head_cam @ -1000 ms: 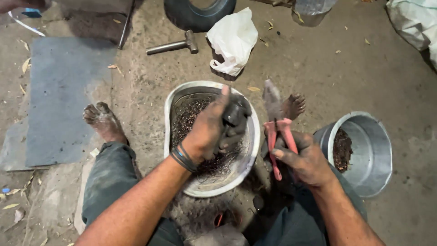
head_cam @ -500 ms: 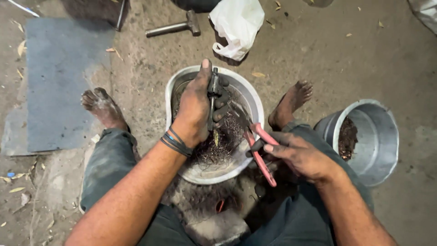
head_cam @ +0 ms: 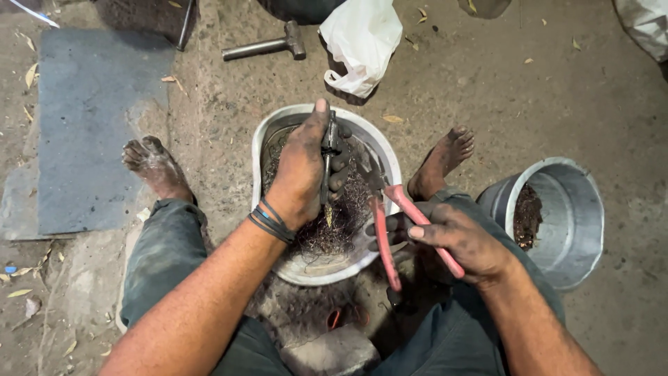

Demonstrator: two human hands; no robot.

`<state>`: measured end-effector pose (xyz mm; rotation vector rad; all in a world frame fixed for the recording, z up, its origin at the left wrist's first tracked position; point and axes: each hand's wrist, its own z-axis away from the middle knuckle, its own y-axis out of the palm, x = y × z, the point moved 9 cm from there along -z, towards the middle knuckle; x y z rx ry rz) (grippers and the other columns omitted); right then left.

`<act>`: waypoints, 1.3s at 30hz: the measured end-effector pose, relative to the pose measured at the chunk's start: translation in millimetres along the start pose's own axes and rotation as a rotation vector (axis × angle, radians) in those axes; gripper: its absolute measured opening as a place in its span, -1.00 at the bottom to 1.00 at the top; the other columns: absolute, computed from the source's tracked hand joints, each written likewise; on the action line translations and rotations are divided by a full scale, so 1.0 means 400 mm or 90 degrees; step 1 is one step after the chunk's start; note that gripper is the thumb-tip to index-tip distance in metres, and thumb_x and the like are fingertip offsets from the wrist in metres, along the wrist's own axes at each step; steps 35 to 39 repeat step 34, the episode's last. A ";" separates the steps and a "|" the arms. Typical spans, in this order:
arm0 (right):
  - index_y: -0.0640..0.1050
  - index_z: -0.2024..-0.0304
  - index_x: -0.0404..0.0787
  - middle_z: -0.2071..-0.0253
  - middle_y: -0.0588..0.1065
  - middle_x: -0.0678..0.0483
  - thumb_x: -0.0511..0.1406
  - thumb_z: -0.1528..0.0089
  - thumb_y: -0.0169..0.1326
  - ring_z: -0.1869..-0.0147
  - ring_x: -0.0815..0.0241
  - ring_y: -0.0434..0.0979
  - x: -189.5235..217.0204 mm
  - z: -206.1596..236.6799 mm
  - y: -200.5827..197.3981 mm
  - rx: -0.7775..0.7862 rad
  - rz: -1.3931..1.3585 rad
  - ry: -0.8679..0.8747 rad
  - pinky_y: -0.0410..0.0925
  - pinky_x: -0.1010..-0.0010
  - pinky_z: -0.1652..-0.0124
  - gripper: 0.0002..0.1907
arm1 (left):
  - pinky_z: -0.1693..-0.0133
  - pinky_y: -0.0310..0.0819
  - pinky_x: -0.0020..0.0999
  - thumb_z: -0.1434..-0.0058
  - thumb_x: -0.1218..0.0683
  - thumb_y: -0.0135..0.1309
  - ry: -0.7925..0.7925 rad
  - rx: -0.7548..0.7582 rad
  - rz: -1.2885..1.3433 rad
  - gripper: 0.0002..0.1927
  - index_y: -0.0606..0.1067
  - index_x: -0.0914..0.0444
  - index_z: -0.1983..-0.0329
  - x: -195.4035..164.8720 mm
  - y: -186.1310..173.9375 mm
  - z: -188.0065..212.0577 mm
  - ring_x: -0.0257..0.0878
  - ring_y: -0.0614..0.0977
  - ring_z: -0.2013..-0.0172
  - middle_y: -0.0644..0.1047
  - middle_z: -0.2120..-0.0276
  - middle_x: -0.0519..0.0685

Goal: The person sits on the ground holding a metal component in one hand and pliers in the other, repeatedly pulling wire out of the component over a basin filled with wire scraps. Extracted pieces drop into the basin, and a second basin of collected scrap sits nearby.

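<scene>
I sit on the ground with a white bowl (head_cam: 390,167) of dark tangled wire scraps between my bare feet. My left hand (head_cam: 303,170), blackened with grime and wearing dark wristbands, grips a slim dark metal piece (head_cam: 328,163) upright over the bowl. My right hand (head_cam: 456,237) holds red-handled pliers (head_cam: 400,223) with the handles spread; their jaws point toward the metal piece at the bowl's right side.
A grey metal bucket (head_cam: 570,216) with dark scrap inside stands at my right. A hammer (head_cam: 268,47) and a white plastic bag (head_cam: 362,42) lie beyond the bowl. A grey mat (head_cam: 90,118) covers the ground at left.
My right hand brought the pliers down from above my right foot to the bowl's right rim. My left hand stayed over the bowl, turning the dark piece upright.
</scene>
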<state>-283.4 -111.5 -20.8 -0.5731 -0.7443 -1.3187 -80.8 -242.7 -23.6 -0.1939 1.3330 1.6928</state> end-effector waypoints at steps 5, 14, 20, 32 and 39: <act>0.54 0.00 -0.46 0.42 0.61 -0.15 -0.25 -0.21 0.32 0.45 0.08 0.58 0.056 0.028 -0.008 -0.068 0.178 -0.088 0.48 0.24 0.49 -0.55 | 0.72 0.13 -0.33 -0.31 -0.30 -0.11 -0.084 0.026 0.030 -0.55 0.42 0.16 0.19 0.009 0.017 0.011 -0.25 0.34 0.73 0.38 0.61 -0.07; 0.60 0.04 -0.26 0.24 0.53 0.03 -0.33 -0.20 0.29 0.18 0.16 0.57 0.210 0.054 0.054 -0.333 0.526 -0.462 0.45 0.35 0.13 -0.71 | 0.71 0.10 -0.35 -0.38 -0.34 -0.16 -0.134 0.095 0.069 -0.44 0.49 0.24 0.13 0.020 0.055 0.033 -0.27 0.28 0.75 0.31 0.63 -0.08; 0.62 0.01 -0.20 -0.05 0.49 -0.14 -0.34 -0.13 0.33 -0.06 -0.09 0.59 0.270 0.081 0.087 -0.422 0.642 -0.526 0.48 0.21 0.02 -0.63 | 0.71 0.12 -0.34 -0.36 -0.34 -0.13 -0.163 0.086 0.096 -0.49 0.47 0.18 0.19 0.029 0.059 0.039 -0.24 0.33 0.73 0.35 0.61 -0.06; 0.64 -0.01 -0.11 -0.11 0.47 -0.08 -0.34 -0.12 0.34 -0.17 -0.11 0.51 0.288 0.092 0.115 -0.477 0.704 -0.558 0.42 0.14 -0.11 -0.61 | 0.74 0.04 -0.44 -0.31 -0.37 -0.08 -0.158 0.091 0.098 -0.50 0.46 0.14 0.18 0.023 0.052 0.036 -0.31 0.30 0.74 0.37 0.60 -0.09; 0.65 -0.02 -0.11 -0.11 0.47 -0.11 -0.34 -0.09 0.34 -0.18 -0.15 0.49 0.289 0.088 0.118 -0.490 0.744 -0.548 0.41 0.12 -0.10 -0.58 | 0.72 0.08 -0.39 -0.33 -0.36 -0.06 -0.143 0.120 0.135 -0.50 0.43 0.15 0.18 0.020 0.061 0.041 -0.29 0.33 0.71 0.36 0.58 -0.09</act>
